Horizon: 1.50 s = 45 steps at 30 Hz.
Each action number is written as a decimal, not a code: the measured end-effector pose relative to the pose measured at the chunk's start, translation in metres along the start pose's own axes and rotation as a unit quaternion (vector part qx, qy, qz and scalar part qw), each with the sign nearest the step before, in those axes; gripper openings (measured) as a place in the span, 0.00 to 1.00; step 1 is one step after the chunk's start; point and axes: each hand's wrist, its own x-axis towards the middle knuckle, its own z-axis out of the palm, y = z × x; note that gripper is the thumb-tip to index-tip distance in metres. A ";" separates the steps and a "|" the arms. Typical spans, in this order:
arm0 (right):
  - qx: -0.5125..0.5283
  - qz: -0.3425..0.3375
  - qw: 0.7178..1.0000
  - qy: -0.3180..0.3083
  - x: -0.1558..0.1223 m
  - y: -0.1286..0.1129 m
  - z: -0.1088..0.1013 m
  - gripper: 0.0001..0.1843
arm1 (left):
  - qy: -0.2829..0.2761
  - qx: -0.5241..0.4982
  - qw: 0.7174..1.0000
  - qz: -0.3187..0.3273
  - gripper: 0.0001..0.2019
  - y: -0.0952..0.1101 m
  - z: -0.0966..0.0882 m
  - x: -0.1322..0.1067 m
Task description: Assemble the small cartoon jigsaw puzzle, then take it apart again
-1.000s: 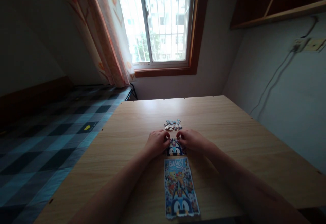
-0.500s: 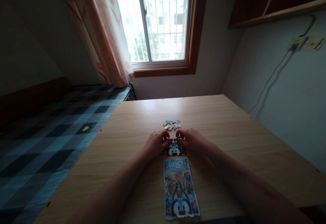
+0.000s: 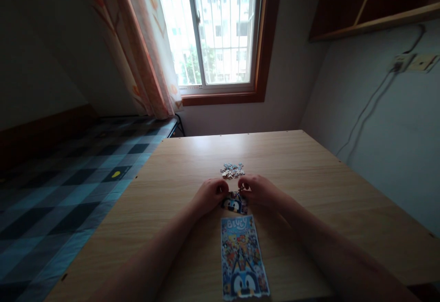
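A partly joined jigsaw puzzle with a blue cartoon dog's face lies on the table between my hands, slightly turned. My left hand rests at its upper left edge with the fingers curled together; what they hold, if anything, is hidden. At the upper right edge, my right hand pinches a small puzzle piece between thumb and fingers. Just beyond both hands is a heap of loose puzzle pieces. Nearer to me lies a printed picture sheet marked "Bluey", showing the same dog face at its bottom.
The wooden table stretches toward a window with a flowered curtain. On the left stands a bed with a checked cover. A socket with a cable is on the right wall, under a shelf.
The joined puzzle has turned a little and shifted slightly left. My left fingers have curled in more at its edge. My right hand keeps its pinch, nearly in place.
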 end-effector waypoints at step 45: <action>0.070 -0.109 0.989 0.073 -0.001 -0.005 -0.001 0.07 | 0.074 -0.036 0.996 0.016 0.06 0.001 -0.001 -0.002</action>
